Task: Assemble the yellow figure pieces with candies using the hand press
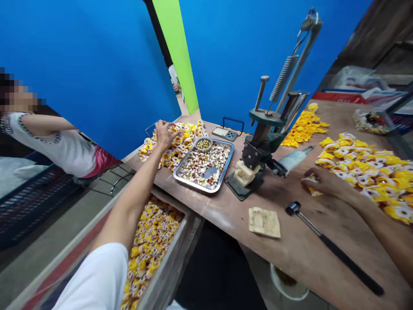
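My left hand point(165, 134) reaches over a pile of small yellow, white and red pieces point(183, 148) at the back left of the table. Its fingers are bent and apart, and no piece shows in them. On the right, my right hand point(329, 184) pinches a small yellow-and-white piece point(312, 186) just above the tabletop or touching it; I cannot tell which. Beside that hand spreads a heap of similar yellow-and-white pieces point(371, 168). Between my hands stands a dark green lever press point(264, 137) with a pale block point(245, 173) at its base.
A metal tray point(222, 183) holds small white-and-red parts and a bowl point(204, 150) of gold beads. Nearer lie a pale moulded block point(264, 221) and a black-handled hammer point(342, 254). Below left, a bin point(174, 245) contains many yellow pieces. Another person point(61, 146) is at left.
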`<state>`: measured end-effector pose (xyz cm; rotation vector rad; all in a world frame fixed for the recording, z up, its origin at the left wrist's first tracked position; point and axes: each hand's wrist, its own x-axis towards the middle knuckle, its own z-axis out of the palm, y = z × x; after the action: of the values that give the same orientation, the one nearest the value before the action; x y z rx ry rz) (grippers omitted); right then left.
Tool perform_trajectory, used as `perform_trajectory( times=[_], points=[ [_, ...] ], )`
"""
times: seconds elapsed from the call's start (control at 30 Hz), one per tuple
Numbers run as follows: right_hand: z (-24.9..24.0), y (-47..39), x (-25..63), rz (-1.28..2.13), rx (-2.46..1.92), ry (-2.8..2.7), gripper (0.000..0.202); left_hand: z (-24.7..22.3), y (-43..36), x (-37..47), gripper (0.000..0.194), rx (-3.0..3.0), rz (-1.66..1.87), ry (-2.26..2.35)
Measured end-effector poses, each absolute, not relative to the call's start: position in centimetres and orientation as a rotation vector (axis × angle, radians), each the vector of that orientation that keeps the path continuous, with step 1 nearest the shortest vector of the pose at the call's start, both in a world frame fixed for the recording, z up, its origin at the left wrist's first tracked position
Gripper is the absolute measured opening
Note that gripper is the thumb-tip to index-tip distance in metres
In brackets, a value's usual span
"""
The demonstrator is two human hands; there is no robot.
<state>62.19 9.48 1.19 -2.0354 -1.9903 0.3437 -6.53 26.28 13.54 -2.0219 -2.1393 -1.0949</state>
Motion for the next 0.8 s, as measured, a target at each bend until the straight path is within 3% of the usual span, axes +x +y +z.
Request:
perform_trajectory(
  times=[0.1,0.2,0.27,0.37,0.47,0.53,0.6,0.7,0.8],
  points=[
    [1.8,7.4,61.4,0.893,-1.91,-1.618,0.017,14.7,26.6,-6.3,0.077,-1.982,-1.12,-2.256],
    [3.6,3.3,58.1,1.147,-1.686,-1.264,0.023,14.3,23.2,-4.1,0.076,-1.794,-1.457,-2.111],
    [5.2,0.5,54.3,1.26,-1.507,-1.085,0.027,12.6,18.4,-0.5,0.064,-1.822,-1.741,-1.943],
    [7.1,-2.1,47.8,1.379,-1.301,-0.913,0.037,9.2,8.3,7.0,0.045,-2.504,-1.976,-2.146],
    [7.6,-3.7,42.6,1.472,-1.184,-0.894,0.046,6.8,-1.2,14.0,0.057,-3.199,-2.128,-2.437],
    [7.5,-4.6,40.3,1.485,-1.123,-0.917,0.047,6.1,-4.8,17.0,0.07,-3.063,-2.494,-2.419],
    [7.2,-5.5,38.9,1.436,-1.059,-0.985,0.046,5.9,-6.4,18.4,0.07,-2.84,-2.75,-2.462],
    [6.5,-6.1,37.9,1.349,-0.974,-1.11,0.04,5.8,-6.9,18.2,0.058,-2.684,-2.827,-2.648],
    [5.6,-5.5,38.1,1.323,-0.97,-1.198,0.042,5.0,-6.2,17.0,0.058,-2.498,-2.696,-2.529]
  ],
)
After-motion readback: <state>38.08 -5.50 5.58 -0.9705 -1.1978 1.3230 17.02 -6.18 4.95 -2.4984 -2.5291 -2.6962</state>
